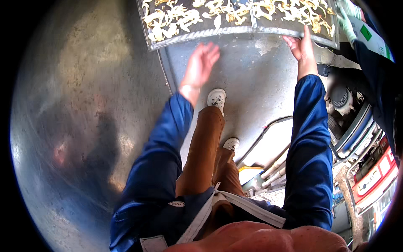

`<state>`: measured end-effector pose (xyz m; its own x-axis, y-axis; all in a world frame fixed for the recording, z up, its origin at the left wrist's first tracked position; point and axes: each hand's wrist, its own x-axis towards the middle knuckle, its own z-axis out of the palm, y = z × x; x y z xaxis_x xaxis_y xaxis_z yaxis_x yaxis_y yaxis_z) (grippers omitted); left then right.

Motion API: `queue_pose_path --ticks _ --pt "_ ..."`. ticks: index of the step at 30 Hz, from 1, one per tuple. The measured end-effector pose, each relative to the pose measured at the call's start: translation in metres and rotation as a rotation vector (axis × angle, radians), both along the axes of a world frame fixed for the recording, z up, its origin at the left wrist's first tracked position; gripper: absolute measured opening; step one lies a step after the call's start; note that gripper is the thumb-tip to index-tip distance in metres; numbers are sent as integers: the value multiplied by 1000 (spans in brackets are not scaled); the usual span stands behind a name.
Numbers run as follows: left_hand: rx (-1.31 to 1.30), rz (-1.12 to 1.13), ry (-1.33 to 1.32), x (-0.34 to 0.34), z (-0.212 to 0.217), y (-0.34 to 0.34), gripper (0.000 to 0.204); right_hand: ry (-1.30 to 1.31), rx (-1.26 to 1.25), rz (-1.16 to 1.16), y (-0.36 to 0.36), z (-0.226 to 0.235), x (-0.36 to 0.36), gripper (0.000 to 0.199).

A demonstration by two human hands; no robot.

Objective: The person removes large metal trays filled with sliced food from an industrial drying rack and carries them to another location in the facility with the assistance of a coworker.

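Observation:
A framed mesh tray [268,30] covered with curled, pale yellow food pieces [172,19] spans the far edge of the view. My left hand [202,64], slightly smeared by motion, is just short of the tray's near rim, fingers stretched out and holding nothing. At the rim's right part is my right hand [301,47], its fingers spread. One finger overlaps the rim; I cannot tell whether it presses on it. What the pieces are exactly does not show.
Another person's gloved hand [346,26] and dark sleeve are at the tray's right end, beside a white box with a green mark [369,35]. Machinery [352,126] and a red machine [375,172] stand to my right. A grey metal surface [84,126] lies left.

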<state>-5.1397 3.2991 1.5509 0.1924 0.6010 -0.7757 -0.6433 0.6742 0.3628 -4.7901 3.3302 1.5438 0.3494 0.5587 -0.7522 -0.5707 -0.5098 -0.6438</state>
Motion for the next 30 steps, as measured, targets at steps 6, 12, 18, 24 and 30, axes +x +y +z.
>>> queue_pose_path --ticks 6,12,18,24,30 --pt "-85 -2 -230 -1 -32 55 43 -396 -1 662 -152 40 -61 54" --pt "-26 13 -245 -2 -46 55 39 -404 -551 1063 -559 86 -124 17" --pt "150 58 -157 5 -68 166 10 233 -942 386 -605 163 -185 22" --pt "257 156 -62 15 -101 275 6 320 -781 275 -573 179 -238 33" --pt "295 211 51 40 -103 339 5 161 -705 484 -557 206 -265 43"
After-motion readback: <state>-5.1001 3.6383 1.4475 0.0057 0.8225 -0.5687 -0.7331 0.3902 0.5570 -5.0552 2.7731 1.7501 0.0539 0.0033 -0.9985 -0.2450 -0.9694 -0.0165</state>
